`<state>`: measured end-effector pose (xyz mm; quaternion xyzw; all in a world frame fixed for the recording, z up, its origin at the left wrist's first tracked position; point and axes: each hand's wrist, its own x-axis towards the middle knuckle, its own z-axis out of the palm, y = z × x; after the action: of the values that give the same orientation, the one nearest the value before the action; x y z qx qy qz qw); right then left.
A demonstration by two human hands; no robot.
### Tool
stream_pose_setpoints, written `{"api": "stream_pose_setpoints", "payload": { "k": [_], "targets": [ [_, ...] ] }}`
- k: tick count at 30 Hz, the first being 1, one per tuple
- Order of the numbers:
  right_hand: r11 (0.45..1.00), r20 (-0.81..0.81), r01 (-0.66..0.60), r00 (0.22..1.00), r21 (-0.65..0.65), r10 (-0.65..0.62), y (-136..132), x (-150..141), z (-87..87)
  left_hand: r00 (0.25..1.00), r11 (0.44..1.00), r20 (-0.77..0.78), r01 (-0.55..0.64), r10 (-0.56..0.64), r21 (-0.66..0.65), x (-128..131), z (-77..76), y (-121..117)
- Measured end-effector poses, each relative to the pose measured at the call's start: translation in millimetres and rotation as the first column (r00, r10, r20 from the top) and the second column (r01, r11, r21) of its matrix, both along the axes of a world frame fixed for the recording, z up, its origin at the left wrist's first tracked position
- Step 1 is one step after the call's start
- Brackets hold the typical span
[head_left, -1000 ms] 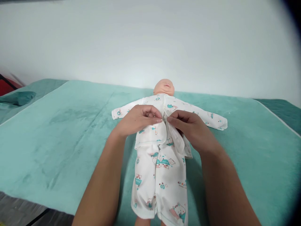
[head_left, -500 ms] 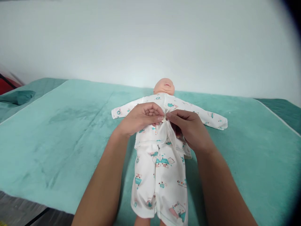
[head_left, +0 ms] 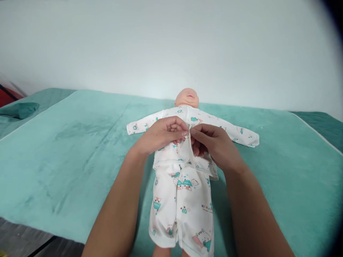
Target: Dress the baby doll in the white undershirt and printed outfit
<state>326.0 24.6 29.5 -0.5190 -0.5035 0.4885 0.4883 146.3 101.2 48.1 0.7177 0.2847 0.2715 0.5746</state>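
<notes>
A baby doll (head_left: 184,97) lies on its back, head away from me, dressed in a white printed long-sleeved shirt (head_left: 171,155) and matching printed shorts (head_left: 182,203). Over the chest, my left hand (head_left: 167,132) pinches the shirt's front edge between thumb and fingers. Close against it, my right hand (head_left: 211,141) is closed on the opposite front edge, its fingertips almost meeting the left ones. Below the hands the shirt's front hangs apart on the right side. Whatever fastener sits between the fingertips is mostly hidden.
A light green cloth (head_left: 80,150) covers the table, with darker green cloth (head_left: 318,125) at both sides. A white wall (head_left: 171,46) rises behind. Something red (head_left: 6,96) shows at the far left, and grey floor (head_left: 18,237) at the lower left.
The shirt's front edge between my hands has turned more upright, and a pale bit at the fingertips is less visible. Both hands stay nearly in place, still pinching.
</notes>
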Motion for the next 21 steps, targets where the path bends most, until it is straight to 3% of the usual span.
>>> {"api": "stream_pose_setpoints", "payload": {
  "k": [12,21],
  "targets": [
    [0.997,0.071,-0.072,0.995,-0.022,0.073,-2.0,0.9,0.7,0.998,0.998,-0.038,0.043,-0.041,0.044,0.4,-2.5,0.9],
    [0.996,0.024,-0.092,0.995,-0.016,0.092,-2.3,3.2,0.7,0.998,0.999,0.025,0.050,-0.051,0.018,-0.4,-4.3,1.3]
  ]
}}
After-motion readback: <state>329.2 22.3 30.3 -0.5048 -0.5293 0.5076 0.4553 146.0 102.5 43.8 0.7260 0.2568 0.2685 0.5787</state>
